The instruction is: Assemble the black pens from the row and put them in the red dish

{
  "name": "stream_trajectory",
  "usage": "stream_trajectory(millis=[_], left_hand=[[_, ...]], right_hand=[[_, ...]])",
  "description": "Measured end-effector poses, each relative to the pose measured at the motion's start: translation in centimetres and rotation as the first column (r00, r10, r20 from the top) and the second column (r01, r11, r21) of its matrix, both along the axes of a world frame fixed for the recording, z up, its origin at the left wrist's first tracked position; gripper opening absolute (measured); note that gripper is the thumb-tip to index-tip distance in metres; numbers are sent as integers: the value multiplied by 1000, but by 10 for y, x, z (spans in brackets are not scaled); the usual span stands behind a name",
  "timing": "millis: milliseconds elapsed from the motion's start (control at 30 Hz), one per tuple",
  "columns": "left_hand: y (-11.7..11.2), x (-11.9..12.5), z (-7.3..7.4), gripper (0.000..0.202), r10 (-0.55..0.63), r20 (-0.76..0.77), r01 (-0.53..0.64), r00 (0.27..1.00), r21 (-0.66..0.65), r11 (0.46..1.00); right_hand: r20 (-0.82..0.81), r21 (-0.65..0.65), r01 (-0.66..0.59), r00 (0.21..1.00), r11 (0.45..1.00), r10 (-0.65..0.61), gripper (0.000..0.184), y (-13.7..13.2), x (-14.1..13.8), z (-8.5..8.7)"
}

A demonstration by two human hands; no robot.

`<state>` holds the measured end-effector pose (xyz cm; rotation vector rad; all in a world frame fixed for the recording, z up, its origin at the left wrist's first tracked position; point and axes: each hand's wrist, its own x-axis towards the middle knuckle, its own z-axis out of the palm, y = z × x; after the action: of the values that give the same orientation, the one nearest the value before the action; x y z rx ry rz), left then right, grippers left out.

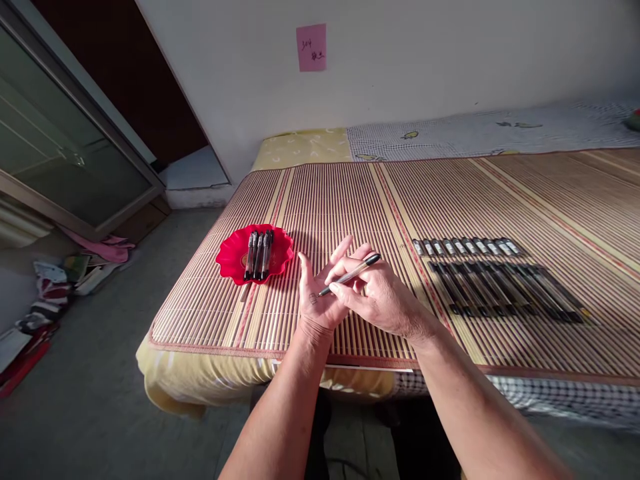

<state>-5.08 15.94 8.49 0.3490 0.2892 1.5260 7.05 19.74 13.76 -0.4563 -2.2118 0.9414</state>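
My right hand (385, 297) grips a dark pen (350, 274) with its tip touching the palm of my left hand (320, 293). The left hand is held open, palm up, fingers stretched out, with a small ink mark near the wrist. Both hands hover over the striped bamboo mat (350, 200) on the bed. A red scalloped plate (230, 257) to the left holds several black pens (259, 255). To the right lies a row of pens (505, 283) with a row of pen caps (467, 247) just behind it.
The bed's near edge with a yellow sheet (200, 380) runs below my wrists. A pink note (311, 47) is stuck on the wall. Clothes and clutter (45, 293) lie on the floor at left, by a glass sliding door (60, 153).
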Motion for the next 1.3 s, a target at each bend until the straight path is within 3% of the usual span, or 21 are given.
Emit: stream_trajectory(millis=[733, 967, 1300], left_hand=[[0, 0, -1, 99, 9, 1, -9, 1000, -9, 1000], [0, 1, 0, 99, 1, 1, -1, 1000, -8, 1000], [-1, 1, 3, 99, 12, -2, -12, 1000, -24, 1000]], right_hand=[[20, -106, -62, 998, 992, 64, 16, 0, 3, 1], [-67, -96, 15, 998, 995, -21, 14, 3, 6, 6], [1, -71, 5, 1000, 997, -5, 12, -2, 3, 7]])
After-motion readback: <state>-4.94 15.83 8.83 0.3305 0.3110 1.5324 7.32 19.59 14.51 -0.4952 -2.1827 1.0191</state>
